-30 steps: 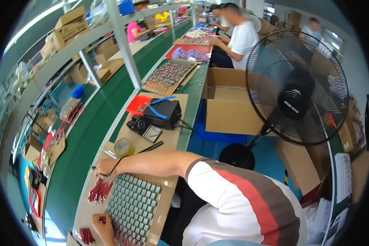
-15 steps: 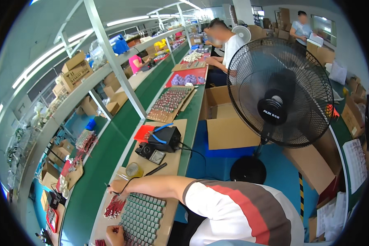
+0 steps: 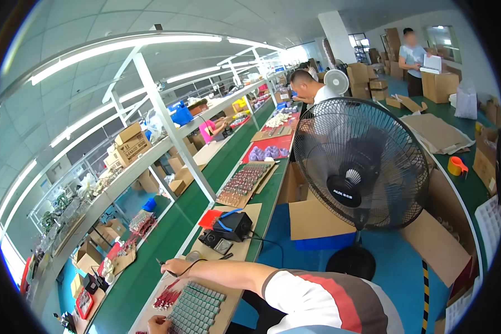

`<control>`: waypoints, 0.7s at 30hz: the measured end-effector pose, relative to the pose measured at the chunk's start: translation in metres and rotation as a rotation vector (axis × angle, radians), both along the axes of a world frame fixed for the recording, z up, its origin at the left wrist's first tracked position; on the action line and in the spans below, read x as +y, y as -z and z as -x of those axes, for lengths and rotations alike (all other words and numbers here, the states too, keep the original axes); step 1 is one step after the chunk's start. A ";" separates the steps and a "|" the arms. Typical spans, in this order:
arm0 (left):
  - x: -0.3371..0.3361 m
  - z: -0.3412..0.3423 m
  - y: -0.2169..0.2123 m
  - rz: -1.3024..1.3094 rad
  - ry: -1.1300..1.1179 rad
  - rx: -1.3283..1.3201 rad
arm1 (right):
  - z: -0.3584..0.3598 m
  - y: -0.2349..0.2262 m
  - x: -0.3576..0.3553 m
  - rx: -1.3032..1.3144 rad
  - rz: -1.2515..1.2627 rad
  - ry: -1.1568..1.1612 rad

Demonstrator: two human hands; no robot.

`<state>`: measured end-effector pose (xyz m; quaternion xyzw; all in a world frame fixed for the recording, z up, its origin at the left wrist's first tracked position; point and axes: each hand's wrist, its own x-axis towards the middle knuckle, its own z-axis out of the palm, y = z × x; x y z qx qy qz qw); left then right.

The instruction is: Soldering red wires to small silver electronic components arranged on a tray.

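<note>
Right hand (image 3: pixel 176 268) grips a thin dark tool (image 3: pixel 160 261) near red wires (image 3: pixel 166 299); left hand (image 3: pixel 159 324) curls beside block grid (image 3: pixel 197 309), can't tell if holding anything.

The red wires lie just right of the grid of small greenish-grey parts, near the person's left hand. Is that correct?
Wrong side: the head view shows the red wires just left of the grid of small greenish-grey parts, near the left hand.

You are in an assembly workshop: long green workbench (image 3: pixel 170 231), overhead rack (image 3: pixel 175 135), rows of small parts (image 3: pixel 196 309), co-worker (image 3: pixel 324 93) alongside.
</note>
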<state>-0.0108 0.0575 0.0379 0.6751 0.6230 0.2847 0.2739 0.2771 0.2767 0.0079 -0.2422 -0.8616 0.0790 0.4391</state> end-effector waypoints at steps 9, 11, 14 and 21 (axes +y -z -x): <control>0.049 0.031 0.029 -0.141 -0.114 0.069 | -0.038 -0.012 -0.014 0.033 -0.091 -0.020; 0.041 0.050 0.046 -0.221 -0.190 0.149 | -0.028 -0.011 -0.028 0.045 -0.094 -0.062; 0.021 0.055 0.042 -0.307 -0.204 0.337 | -0.021 -0.009 -0.043 0.028 -0.090 -0.142; 0.031 0.005 0.012 -0.654 0.014 0.312 | -0.003 0.013 -0.037 0.125 -0.222 -0.402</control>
